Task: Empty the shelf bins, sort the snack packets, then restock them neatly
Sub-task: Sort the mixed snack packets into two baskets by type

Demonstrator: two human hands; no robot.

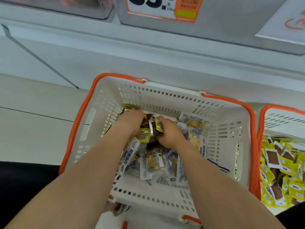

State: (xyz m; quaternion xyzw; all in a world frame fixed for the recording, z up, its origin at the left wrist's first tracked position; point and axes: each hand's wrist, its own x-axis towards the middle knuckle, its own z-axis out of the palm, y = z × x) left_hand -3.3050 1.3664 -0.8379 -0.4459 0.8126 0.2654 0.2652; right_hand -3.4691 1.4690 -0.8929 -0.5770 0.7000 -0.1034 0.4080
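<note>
Right hand (170, 132) pinches a yellow snack packet (159, 126), its long axis roughly 12 to 6 o'clock. Left hand (132, 121) grips a second yellow packet (145, 136). Both reach into the white basket (165, 94), probably pulling yellows from the blue-white packets (153, 161) for the neighbouring basket (280, 116) at 3 o'clock.

Your white slotted plastic basket (221, 113) has a bright orange rim and rows of small rectangular holes. In it you have white-and-blue packets (152, 162) showing pale yellow pieces, and yellow packets with dark brown windows (159, 127). The neighbouring white plastic basket (283, 123), orange-rimmed too, holds yellow packets with reddish-brown windows (280, 169). Above you, the orange-and-white price card (148, 11) carries black numerals and a lime-green bar.
</note>
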